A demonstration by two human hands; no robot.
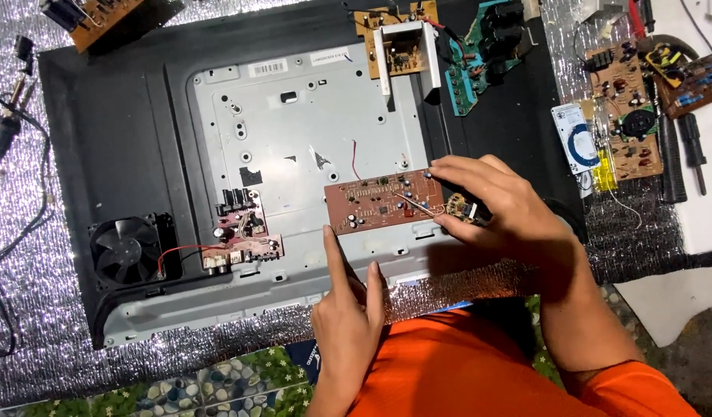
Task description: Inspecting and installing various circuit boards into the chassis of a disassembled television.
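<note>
Your left hand (pixel 346 309) rests two extended fingers against the lower left corner of the flat brown circuit board (pixel 383 201), gripping nothing. Your right hand (pixel 487 205) curls closed around a small component (pixel 460 207) and a thin metal probe (pixel 417 205) at the board's right end. That rectangular board lies on the grey stamped-metal chassis (pixel 309 131) of a black-framed panel, above crinkled silver foil (pixel 448 286).

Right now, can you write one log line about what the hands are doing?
left hand: fingertips steady brown circuit board | right hand: holds thin metal tool on board | under: grey metal panel
</note>
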